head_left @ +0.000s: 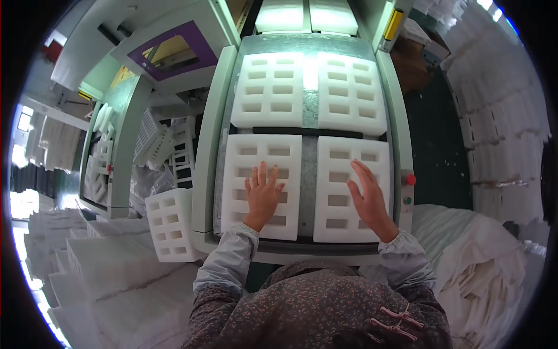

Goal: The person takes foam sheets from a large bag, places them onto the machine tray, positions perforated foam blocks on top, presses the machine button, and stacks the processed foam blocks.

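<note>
My left hand (pixel 263 196) lies flat with spread fingers on the near left white foam block (pixel 232 174), which has rows of rectangular cut-outs. Over the near right foam block (pixel 379 174), of the same kind, my right hand (pixel 368 198) is held with fingers stretched out and thumb apart. Whether it presses on the foam I cannot tell. Both blocks rest on the metal bed (pixel 308 192) of a machine. Behind them, past a dark gap, sit a far left foam block (pixel 266 84) and a far right foam block (pixel 351 93).
Light-coloured rails (pixel 210 139) flank the bed. A red button (pixel 410 179) and a green button (pixel 407 200) are on the right rail. Another foam block (pixel 170 224) leans by the left rail. White sheets (pixel 110 256) are stacked at left, and white cloth-like material (pixel 476 256) lies at right.
</note>
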Available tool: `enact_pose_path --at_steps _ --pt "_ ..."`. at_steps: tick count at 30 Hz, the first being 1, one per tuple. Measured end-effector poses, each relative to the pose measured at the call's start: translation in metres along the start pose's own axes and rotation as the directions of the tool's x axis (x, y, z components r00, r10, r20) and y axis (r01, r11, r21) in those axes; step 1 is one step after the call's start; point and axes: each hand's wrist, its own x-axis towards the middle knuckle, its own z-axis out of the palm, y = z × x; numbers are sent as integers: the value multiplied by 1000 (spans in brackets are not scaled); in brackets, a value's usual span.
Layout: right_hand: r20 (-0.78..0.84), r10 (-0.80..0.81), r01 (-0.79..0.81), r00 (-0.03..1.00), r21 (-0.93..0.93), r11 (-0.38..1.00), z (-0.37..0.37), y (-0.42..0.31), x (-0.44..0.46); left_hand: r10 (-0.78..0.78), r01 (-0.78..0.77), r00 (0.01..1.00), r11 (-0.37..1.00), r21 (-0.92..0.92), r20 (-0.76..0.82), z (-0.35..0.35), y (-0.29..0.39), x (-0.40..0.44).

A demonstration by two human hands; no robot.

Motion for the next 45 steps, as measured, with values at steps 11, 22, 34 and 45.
enact_pose_path --at_steps 11,22,34,45 --pt "90 52 -40 995 -123 992 -37 12 96 135 -66 927 977 -203 349 -58 -40 108" --pt "383 453 -542 805 163 825 121 80 259 53 -53 998 998 -39 -15 38 -112 238" --pt "177 452 -462 874 18 886 164 93 248 20 -20 999 1000 -5 41 34 -104 232" --pt "6 170 -170 985 -23 985 114 75 233 180 -177 983 979 99 -29 26 -99 242"
